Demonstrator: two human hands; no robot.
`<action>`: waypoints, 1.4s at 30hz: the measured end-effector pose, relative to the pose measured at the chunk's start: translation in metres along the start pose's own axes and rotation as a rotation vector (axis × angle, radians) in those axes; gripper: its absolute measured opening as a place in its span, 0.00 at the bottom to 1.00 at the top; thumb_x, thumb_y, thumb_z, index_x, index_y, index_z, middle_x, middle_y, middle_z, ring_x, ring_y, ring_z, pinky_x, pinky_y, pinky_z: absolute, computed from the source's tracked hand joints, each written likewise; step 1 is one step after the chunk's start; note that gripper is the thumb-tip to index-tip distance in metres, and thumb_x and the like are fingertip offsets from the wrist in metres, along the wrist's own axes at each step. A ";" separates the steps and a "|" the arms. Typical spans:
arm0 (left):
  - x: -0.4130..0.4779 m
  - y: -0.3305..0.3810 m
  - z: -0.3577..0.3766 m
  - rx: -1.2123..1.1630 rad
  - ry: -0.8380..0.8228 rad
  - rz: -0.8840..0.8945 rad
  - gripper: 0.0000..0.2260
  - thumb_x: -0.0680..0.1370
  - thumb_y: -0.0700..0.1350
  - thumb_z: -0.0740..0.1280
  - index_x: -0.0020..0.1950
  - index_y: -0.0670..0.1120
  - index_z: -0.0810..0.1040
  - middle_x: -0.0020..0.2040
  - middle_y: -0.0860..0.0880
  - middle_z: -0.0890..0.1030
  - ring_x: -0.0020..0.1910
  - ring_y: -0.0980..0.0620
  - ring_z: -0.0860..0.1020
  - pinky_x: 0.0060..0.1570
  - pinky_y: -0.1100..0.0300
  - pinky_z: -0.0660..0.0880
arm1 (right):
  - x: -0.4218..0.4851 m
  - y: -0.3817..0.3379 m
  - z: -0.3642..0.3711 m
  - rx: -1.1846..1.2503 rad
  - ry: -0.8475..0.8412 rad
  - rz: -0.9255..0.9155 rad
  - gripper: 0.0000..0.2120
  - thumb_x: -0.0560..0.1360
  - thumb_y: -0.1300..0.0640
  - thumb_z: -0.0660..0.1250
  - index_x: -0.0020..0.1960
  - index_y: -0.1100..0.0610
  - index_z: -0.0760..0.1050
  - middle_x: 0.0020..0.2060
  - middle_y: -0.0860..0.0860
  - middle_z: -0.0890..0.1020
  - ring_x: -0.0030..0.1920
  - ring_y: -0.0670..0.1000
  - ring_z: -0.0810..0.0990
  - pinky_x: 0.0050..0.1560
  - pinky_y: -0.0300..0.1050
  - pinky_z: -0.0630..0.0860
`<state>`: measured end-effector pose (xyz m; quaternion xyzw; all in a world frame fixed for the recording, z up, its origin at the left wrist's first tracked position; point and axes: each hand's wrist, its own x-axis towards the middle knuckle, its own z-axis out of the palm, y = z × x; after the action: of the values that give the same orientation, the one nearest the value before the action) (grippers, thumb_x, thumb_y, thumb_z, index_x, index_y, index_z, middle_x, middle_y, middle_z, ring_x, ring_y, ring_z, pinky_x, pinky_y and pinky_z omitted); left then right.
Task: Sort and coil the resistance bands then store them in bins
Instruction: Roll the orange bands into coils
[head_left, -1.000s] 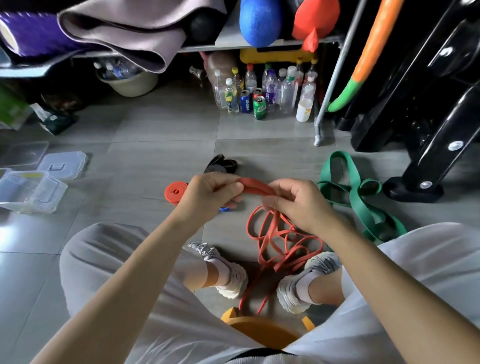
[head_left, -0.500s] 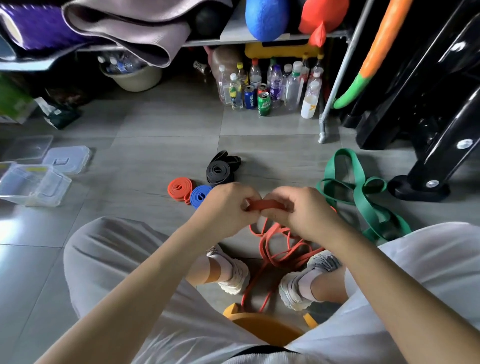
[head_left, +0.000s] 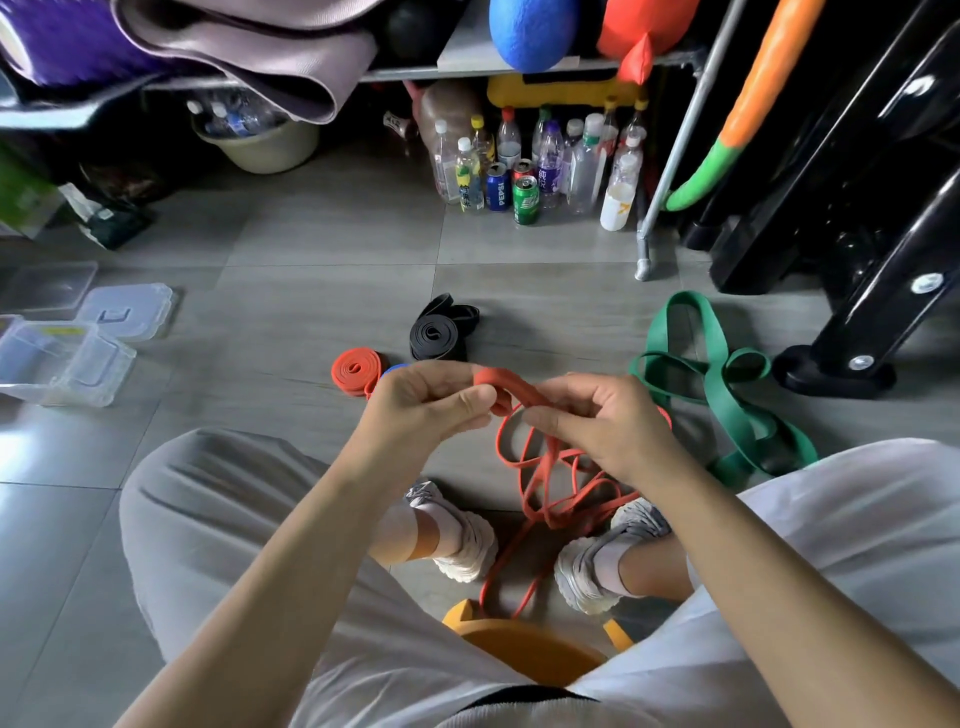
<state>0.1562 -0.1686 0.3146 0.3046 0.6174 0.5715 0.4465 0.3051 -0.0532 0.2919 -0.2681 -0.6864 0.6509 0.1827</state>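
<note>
Red band has its folded end pinched in the grip of the left hand, thumb over fingers. Just right of it, the right hand pinches the same strap. The held stretch runs left to right between both grips. The slack hangs tangled toward the floor's near edge, so coiling probably starts at the left grip.

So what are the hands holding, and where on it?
The left hand and right hand both pinch the loose red band at its folded end.
</note>
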 end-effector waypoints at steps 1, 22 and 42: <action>-0.001 -0.002 0.002 -0.098 0.012 -0.013 0.07 0.69 0.44 0.69 0.44 0.45 0.85 0.41 0.46 0.85 0.43 0.53 0.82 0.42 0.65 0.77 | 0.000 0.000 0.003 0.030 0.004 0.008 0.12 0.70 0.66 0.72 0.44 0.49 0.81 0.32 0.50 0.84 0.33 0.41 0.76 0.36 0.35 0.73; -0.005 0.003 0.007 0.963 -0.014 0.230 0.05 0.71 0.42 0.73 0.46 0.46 0.83 0.31 0.61 0.74 0.37 0.60 0.72 0.38 0.73 0.66 | -0.009 0.002 -0.005 -0.527 -0.071 -0.206 0.07 0.70 0.61 0.74 0.48 0.58 0.83 0.37 0.54 0.79 0.37 0.54 0.77 0.41 0.51 0.73; -0.019 -0.004 0.021 1.084 -0.075 0.220 0.10 0.73 0.48 0.71 0.54 0.52 0.81 0.44 0.56 0.77 0.40 0.55 0.74 0.42 0.62 0.70 | -0.023 0.018 -0.001 -0.506 -0.099 -0.162 0.01 0.72 0.60 0.72 0.41 0.57 0.81 0.34 0.51 0.78 0.37 0.52 0.77 0.39 0.51 0.73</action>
<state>0.1837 -0.1764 0.3156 0.5738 0.7713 0.2036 0.1853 0.3257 -0.0663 0.2761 -0.2171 -0.8546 0.4541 0.1277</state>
